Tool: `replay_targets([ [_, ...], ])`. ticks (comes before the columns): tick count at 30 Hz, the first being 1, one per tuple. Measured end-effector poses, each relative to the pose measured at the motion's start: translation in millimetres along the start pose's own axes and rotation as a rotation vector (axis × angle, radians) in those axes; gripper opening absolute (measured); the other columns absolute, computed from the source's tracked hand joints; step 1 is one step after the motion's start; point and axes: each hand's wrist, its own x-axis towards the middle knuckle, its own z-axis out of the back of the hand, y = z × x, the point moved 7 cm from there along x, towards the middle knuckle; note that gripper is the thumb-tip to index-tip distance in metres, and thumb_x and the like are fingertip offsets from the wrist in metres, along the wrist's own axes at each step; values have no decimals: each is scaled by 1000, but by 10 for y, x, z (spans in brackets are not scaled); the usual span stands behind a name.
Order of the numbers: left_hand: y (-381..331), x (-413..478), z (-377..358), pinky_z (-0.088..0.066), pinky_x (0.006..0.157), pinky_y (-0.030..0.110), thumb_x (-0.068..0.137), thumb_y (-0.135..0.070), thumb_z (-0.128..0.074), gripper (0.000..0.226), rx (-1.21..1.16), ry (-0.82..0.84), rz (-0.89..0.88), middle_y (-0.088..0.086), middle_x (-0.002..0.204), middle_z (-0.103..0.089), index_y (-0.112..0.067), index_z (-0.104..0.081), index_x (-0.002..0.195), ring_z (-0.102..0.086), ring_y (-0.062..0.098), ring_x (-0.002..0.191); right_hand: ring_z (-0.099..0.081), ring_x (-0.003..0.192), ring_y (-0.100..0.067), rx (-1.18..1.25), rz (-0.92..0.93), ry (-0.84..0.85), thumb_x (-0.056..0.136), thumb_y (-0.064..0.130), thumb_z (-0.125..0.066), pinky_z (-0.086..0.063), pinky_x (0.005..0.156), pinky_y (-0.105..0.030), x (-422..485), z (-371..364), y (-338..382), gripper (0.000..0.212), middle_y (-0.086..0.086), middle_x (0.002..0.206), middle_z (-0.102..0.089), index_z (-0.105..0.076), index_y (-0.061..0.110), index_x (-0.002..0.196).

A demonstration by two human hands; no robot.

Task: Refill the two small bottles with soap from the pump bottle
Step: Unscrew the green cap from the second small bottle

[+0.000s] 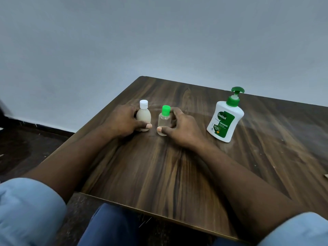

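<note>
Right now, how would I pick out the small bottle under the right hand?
On the wooden table, look left of the big white pump bottle. The right hand grips the clear bottle. It has a green cap, whereas its cloudy neighbour has a white one.

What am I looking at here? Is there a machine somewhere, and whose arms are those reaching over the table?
There is no machine. A person wears a camera on the head, so this single picture looks forward and down at their own two arms. They sit at a dark wooden table near a plain grey wall. The left hand wraps around a small cloudy bottle with a white cap. The right hand grips a small clear bottle with a green cap. Both bottles stand upright on the table, caps on. To the right, untouched, stands a white soap pump bottle with a green pump head and a Dettol label. The aim is to refill the small bottles from it.
</note>
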Motion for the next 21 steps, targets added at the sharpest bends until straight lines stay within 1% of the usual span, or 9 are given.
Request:
replay_targets([
  [2,33,-27,-27,-48,66,32,73,-51,-85,45,0,-8,20,-6,85,-67,-24,-71,105,-60,9,78,-68,93,-13,-34,-5,-17,82,50,-82,-54,77,-34,-3,-32,-11,61,6,103,-73,-58,26,132],
  [4,48,-45,-68,-53,75,41,73,-50,-85,42,-23,-26,44,-3,88,-69,-23,-71,103,-63,16,82,-65,86,-12,-72,-31,-29,81,51,-82,-49,69,-32,-32,7,-68,53,9,95,-70,-60,27,123],
  [6,19,-27,-106,-54,79,44,73,-49,-85,40,-47,-34,41,-4,90,-68,-25,-70,102,-64,17,85,-64,86,-11,-75,-52,-36,80,51,-82,-49,70,-32,-69,85,-158,50,10,94,-70,-61,28,119],
  [8,-38,11,-146,-54,80,40,74,-49,-84,39,-62,-18,31,-7,90,-67,-27,-68,103,-63,14,85,-66,89,-12,-43,-72,-45,79,48,-84,-52,78,-34,-103,175,-266,51,9,98,-72,-63,27,121],
  [10,-94,48,-181,-51,79,37,77,-45,-84,36,-88,3,26,-8,89,-68,-27,-68,103,-63,13,85,-66,88,-9,-23,-93,-52,79,45,-85,-52,78,-32,-140,257,-354,49,10,98,-72,-64,27,119],
  [13,-129,92,-253,-51,81,36,78,-42,-84,32,-149,12,20,-5,92,-71,-26,-69,102,-65,16,86,-66,84,-7,-18,-98,-63,78,44,-85,-54,79,-33,-170,307,-444,44,10,92,-72,-65,26,113],
  [16,-107,123,-296,-48,76,28,77,-42,-85,34,-165,-8,22,-7,94,-70,-28,-69,105,-65,13,86,-65,79,-4,5,-102,-77,78,43,-86,-49,72,-26,-185,296,-490,41,11,85,-70,-65,28,109],
  [19,-90,137,-307,-47,74,29,77,-46,-84,36,-155,-12,29,-7,93,-71,-30,-69,106,-64,14,85,-63,78,1,19,-95,-86,78,43,-87,-44,68,-18,-190,291,-489,40,14,83,-68,-65,29,109],
  [21,-117,122,-302,-45,72,24,78,-43,-84,38,-168,-5,26,-8,95,-70,-29,-68,109,-64,13,87,-62,77,2,24,-93,-81,79,43,-86,-43,66,-16,-205,300,-484,40,16,82,-67,-65,29,110],
])
